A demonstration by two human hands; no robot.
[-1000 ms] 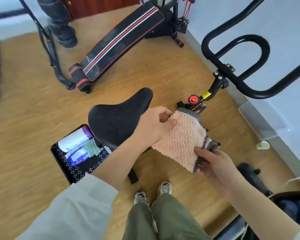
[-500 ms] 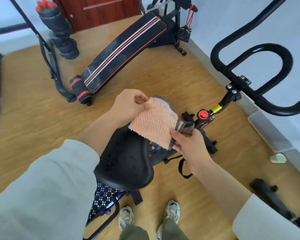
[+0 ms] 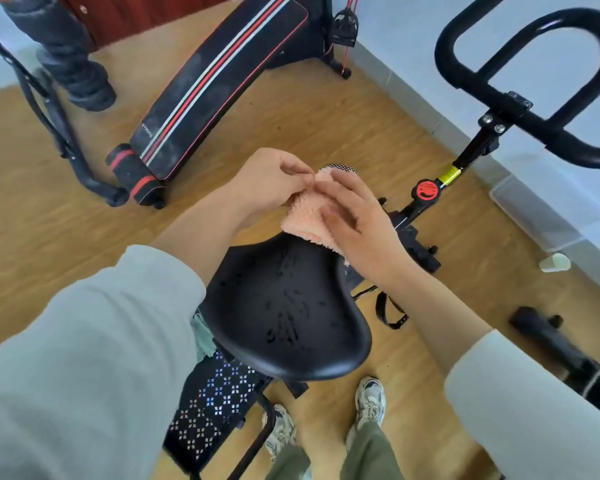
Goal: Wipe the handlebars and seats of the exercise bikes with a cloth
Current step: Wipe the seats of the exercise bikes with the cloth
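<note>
A black perforated bike seat [image 3: 284, 313] fills the middle of the view, its narrow nose pointing away from me. Over that nose I hold a pink fluffy cloth [image 3: 303, 223] with a black-and-white checked edge. My left hand [image 3: 271, 181] pinches the cloth's far corner between thumb and fingertips. My right hand [image 3: 357, 220] lies on top of the cloth, its fingers reaching to the same corner. The bike's black handlebars [image 3: 520, 98] loop at the upper right, above a red adjustment knob [image 3: 426, 189] on the stem.
A black sit-up bench [image 3: 219, 81] with red and white stripes lies on the wooden floor beyond. A black patterned box [image 3: 208, 410] sits under the seat. A paper cup [image 3: 555, 263] lies by the right wall. My shoes [image 3: 371, 400] stand below the seat.
My view has moved closer over the seat. My right hand slid from the cloth's near edge up over it to meet my left hand, folding the cloth smaller above the seat's nose.
</note>
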